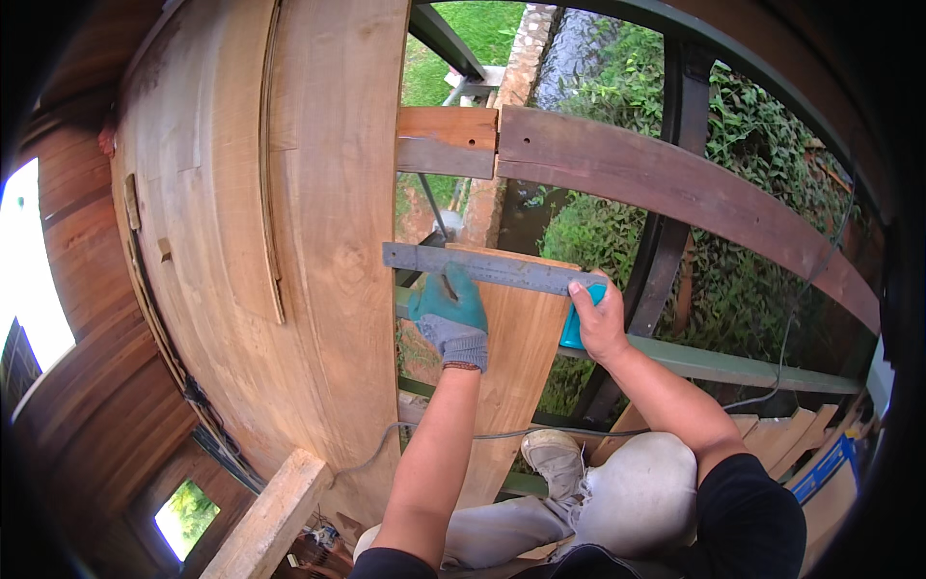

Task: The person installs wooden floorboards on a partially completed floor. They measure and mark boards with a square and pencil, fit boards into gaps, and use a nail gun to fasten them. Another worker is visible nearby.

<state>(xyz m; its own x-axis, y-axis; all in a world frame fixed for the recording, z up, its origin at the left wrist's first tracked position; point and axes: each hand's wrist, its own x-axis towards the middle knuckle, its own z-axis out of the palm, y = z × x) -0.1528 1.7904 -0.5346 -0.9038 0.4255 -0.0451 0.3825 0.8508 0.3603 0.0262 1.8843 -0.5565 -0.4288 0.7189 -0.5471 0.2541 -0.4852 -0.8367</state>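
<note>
A try square lies across the end of a loose wooden plank [521,338]. Its grey steel blade [502,268] spans from the plank floor on the left to the teal handle [582,323] on the right. My bare right hand [600,317] grips that handle at the plank's right edge, thumb on top. Against the near side of the blade is my left hand [449,314] in a teal-and-grey work glove, its fingers curled closed. A thin dark mark shows at its fingers; whether it is a held thing I cannot tell.
Laid floor planks [338,193] end at an open gap over greenery and a stream [569,68]. A dark wooden beam [617,159] and green metal beams [733,364] cross it. A grey cable [540,432] runs across the plank. A timber post [275,511] stands lower left.
</note>
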